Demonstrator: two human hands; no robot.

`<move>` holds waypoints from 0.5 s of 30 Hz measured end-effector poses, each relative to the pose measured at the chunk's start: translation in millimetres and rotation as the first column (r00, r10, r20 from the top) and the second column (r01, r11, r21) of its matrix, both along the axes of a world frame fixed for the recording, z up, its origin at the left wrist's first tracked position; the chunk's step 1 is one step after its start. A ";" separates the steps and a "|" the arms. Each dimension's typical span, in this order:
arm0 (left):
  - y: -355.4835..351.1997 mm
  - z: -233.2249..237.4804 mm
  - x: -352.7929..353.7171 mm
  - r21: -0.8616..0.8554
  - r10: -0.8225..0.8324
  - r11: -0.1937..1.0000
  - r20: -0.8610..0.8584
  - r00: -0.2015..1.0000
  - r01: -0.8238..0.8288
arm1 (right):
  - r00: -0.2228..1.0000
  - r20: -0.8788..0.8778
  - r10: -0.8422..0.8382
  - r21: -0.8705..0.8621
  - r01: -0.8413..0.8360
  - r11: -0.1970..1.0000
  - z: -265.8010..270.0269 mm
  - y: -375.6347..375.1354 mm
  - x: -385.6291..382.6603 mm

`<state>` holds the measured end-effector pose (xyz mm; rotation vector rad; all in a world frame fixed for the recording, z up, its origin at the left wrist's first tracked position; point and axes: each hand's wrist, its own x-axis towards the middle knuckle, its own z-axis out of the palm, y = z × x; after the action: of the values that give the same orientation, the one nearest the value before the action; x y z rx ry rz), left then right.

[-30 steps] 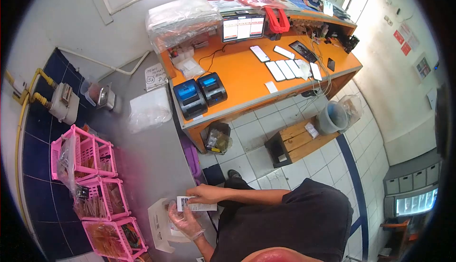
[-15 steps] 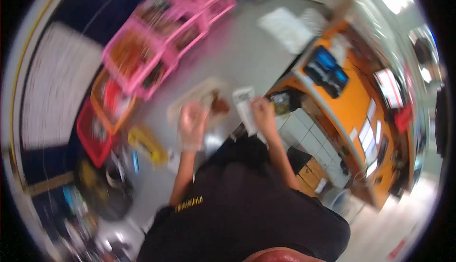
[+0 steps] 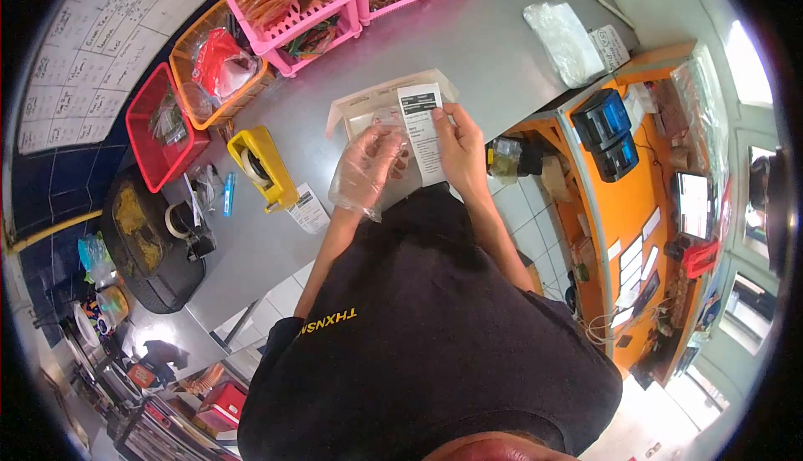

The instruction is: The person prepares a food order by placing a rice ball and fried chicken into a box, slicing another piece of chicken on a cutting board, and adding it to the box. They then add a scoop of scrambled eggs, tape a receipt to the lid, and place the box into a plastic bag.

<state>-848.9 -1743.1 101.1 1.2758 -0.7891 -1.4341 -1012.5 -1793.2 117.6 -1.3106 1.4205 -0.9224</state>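
Observation:
A long printed paper slip [image 3: 425, 139] is gripped at its right edge by my right hand [image 3: 460, 145], thumb and fingers pressed together. My left hand [image 3: 372, 164], in a clear plastic glove, is curled beside the slip's left edge; its fingers are closed near the paper, and what they hold, if anything, is hidden. Behind both hands lies an open cardboard food box [image 3: 360, 108] on the steel counter. Brown food [image 3: 401, 164] shows partly between my left hand and the slip.
A yellow tape dispenser [image 3: 266, 168] and another printed slip [image 3: 309, 208] lie to the left. Pink baskets [image 3: 288, 22], an orange basket [image 3: 219, 76] and a red basket [image 3: 163, 130] line the back left. Plastic bags [image 3: 565, 43] lie at the back right.
The view has turned and sharpened. My left hand has closed from a more open pose and come nearer the slip. The slip now stands in front of the box, still in my right hand.

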 end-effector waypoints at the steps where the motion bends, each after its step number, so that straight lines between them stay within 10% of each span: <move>1: -2.3 3.3 0.1 0.004 -0.038 0.999 -0.007 0.999 0.038 | 1.000 0.010 -0.005 0.012 0.005 1.000 5.5 1.1 1.9; 5: -7.1 5.6 -2.5 0.011 -0.118 0.993 0.005 0.993 0.118 | 0.999 -0.030 -0.026 0.000 0.026 1.000 1.6 5.8 -0.4; 7: -1.9 -34.7 -7.7 -0.341 0.187 0.939 0.607 0.772 0.040 | 0.978 -0.208 -0.006 -0.164 -0.029 0.986 -24.6 9.2 -8.4; 8: -9.9 -11.5 -2.2 -0.039 -0.156 0.981 0.433 0.888 0.191 | 0.982 -0.190 -0.020 -0.214 -0.021 0.977 -32.9 10.7 -12.3; 10: -9.0 -69.2 6.8 -0.093 -0.091 0.986 0.406 0.909 0.140 | 0.991 -0.128 -0.038 -0.228 0.008 0.974 -28.4 8.8 -18.0; 15: -11.9 -33.4 -4.3 -0.170 -0.102 0.962 0.502 0.859 0.213 | 0.995 0.077 -0.061 -0.101 0.068 0.993 10.8 14.3 -59.0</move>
<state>-853.2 -1755.0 67.7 1.4442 -1.3861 -1.1103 -1071.5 -1778.9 128.4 -1.2989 1.3802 -1.0894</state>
